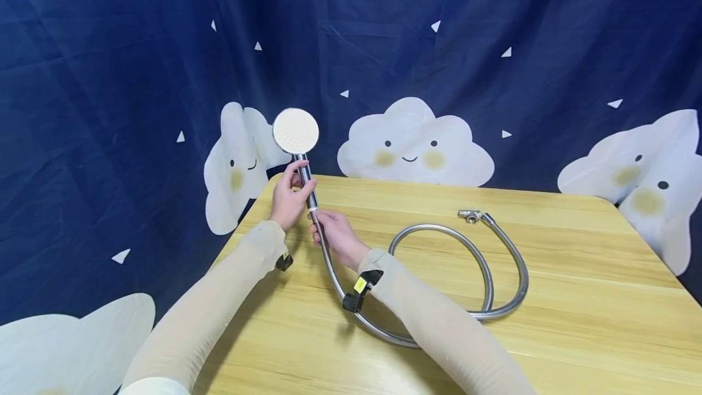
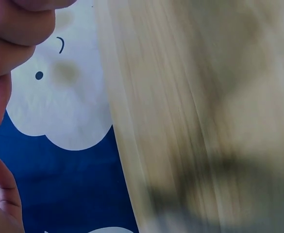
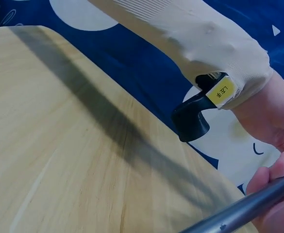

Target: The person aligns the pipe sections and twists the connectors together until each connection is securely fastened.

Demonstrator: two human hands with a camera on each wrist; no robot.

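Observation:
My left hand (image 1: 287, 200) grips the chrome handle (image 1: 311, 199) of a shower head (image 1: 295, 131), fingers and thumb around it. The round white spray face is held up, turned toward the head camera. Just under the handle, at a white collar (image 1: 313, 209), my right hand (image 1: 341, 238) holds the upper end of the grey metal shower hose (image 1: 331, 267). In the right wrist view the hose (image 3: 236, 213) runs through the curled fingers (image 3: 259, 180) of that hand. Only some fingers (image 2: 23, 24) show at the edge of the left wrist view; the shower head is out of it.
The hose loops across the wooden table (image 1: 592, 297) to the right and passes under my right forearm. Its far end joins a small metal valve fitting (image 1: 470, 216) lying toward the back. A dark blue curtain (image 1: 395, 35) with white clouds hangs behind the table.

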